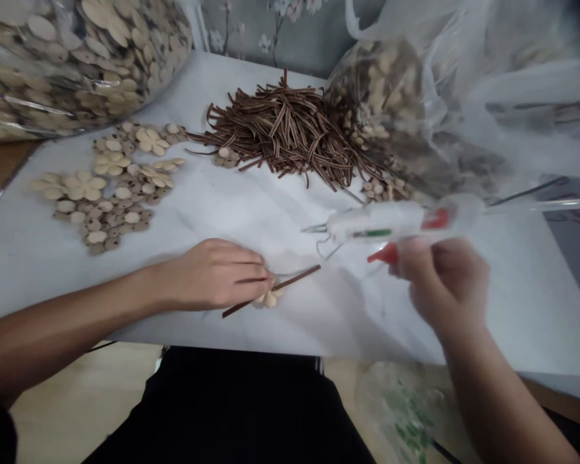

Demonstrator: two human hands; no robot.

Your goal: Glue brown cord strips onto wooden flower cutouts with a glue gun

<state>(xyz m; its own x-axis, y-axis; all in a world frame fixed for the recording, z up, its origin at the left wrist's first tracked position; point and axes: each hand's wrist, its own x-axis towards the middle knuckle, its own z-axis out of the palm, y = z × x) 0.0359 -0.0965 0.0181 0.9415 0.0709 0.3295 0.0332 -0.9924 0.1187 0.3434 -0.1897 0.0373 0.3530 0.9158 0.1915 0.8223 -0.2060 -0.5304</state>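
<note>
My left hand (229,274) rests on the white table with its fingers closed at a brown strip (299,276) that lies across a cream flower piece (269,299). The fingers hide the strip's middle and most of the flower. To the right, my right hand (447,277) is wrapped around a white hot glue gun (377,222) with a red trigger. Its metal nozzle points left, above the table and apart from the strip. Hand and gun are slightly blurred.
A heap of brown strips (285,129) lies at the back. Flower pieces and small brown clusters (120,193) spread at the left. A clear bag of flower pieces (87,71) stands back left; more plastic bags (464,90) stand back right. The table's front edge (367,354) is near my lap.
</note>
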